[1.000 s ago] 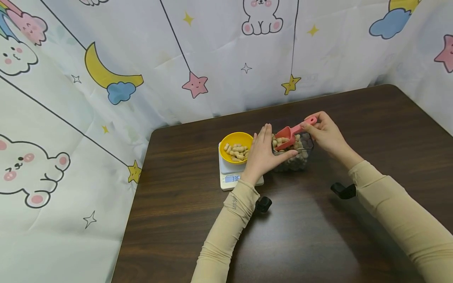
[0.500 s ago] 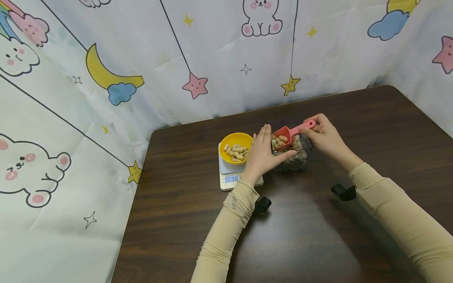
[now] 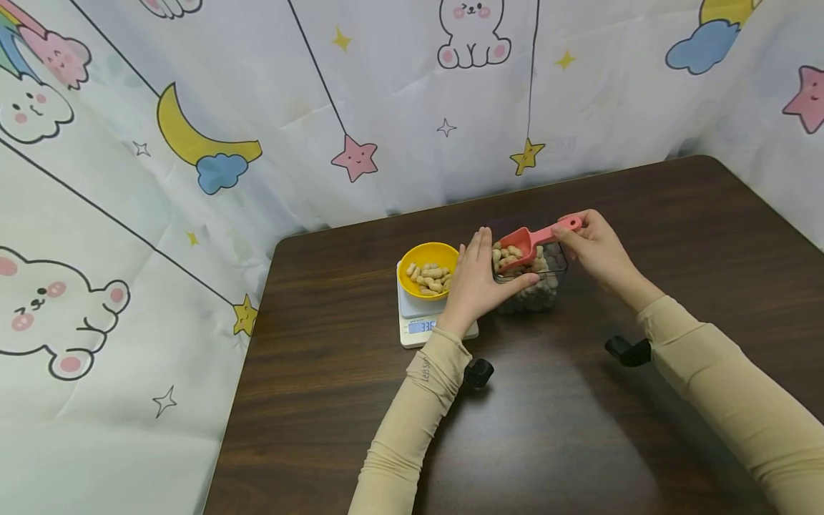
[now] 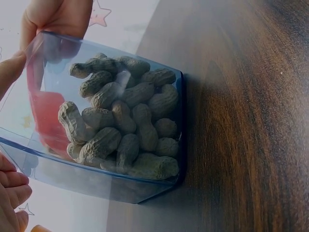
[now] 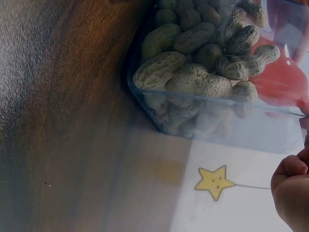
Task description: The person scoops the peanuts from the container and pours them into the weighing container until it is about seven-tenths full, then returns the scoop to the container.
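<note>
My right hand (image 3: 599, 250) grips the handle of a pink-red scoop (image 3: 547, 232). The scoop's bowl sits low in the mouth of a clear plastic container (image 4: 181, 130), with peanuts inside the scoop. Through the container's wall, many unshelled peanuts (image 4: 120, 130) show, and the red scoop (image 4: 48, 118) is tilted at its open end. Along the container's left side lie the straight fingers of my left hand (image 3: 473, 286), its thumb stretched across the front rim. Left of that hand, a yellow bowl (image 3: 412, 254) holds several peanuts on a white kitchen scale (image 3: 412, 337).
The dark wooden table (image 3: 322, 357) carries the scale and container near its back edge. A patterned curtain (image 3: 399, 86) hangs behind and to the left. Black wrist-camera mounts (image 3: 479, 373) stick out below both forearms. The scale's lit display is partly covered by my left wrist.
My right hand has brought the scoop to a flatter tilt, first dipping lower and then shifting slightly right. Peanuts now show more fully in the scoop. The left hand stays on the container.
</note>
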Action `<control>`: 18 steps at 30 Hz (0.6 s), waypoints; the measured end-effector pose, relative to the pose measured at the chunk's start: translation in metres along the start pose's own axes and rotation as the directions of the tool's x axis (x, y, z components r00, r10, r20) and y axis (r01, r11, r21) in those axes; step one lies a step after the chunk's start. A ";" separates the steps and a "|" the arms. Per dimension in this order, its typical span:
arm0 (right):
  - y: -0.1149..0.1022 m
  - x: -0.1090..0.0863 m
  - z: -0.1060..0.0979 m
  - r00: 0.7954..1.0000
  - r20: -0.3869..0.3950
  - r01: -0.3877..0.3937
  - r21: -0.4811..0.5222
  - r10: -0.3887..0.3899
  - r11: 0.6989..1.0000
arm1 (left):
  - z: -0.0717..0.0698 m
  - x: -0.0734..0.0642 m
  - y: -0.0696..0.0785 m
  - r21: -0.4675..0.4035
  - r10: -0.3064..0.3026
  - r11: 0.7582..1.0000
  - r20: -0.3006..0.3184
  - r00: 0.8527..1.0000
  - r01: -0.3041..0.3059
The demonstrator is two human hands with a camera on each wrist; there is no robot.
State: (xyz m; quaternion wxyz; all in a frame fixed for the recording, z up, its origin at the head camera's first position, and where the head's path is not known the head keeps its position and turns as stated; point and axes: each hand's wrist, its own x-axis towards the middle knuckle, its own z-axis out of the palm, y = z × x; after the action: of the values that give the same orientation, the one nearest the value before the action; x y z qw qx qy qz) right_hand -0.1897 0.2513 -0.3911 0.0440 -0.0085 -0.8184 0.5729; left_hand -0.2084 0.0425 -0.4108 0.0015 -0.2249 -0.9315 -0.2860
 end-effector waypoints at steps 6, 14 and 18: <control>0.003 -0.002 -0.002 0.999 -0.029 -0.033 0.154 0.038 0.988 | 0.000 0.000 0.000 0.000 0.001 1.000 0.002 1.000 -0.001; 0.005 -0.004 -0.005 0.999 0.010 -0.033 0.480 0.032 0.877 | 0.001 0.001 -0.001 -0.013 0.009 1.000 -0.003 1.000 -0.009; 0.004 -0.003 -0.002 0.999 0.013 -0.049 0.422 0.048 0.905 | 0.000 0.000 -0.002 -0.009 0.013 1.000 -0.006 1.000 -0.013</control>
State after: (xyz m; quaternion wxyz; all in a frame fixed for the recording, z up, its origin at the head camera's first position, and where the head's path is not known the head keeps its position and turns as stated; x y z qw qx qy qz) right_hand -0.1871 0.2545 -0.3946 0.0298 -0.0187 -0.6747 0.7373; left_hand -0.2095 0.0413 -0.4117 0.0054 -0.2302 -0.9287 -0.2908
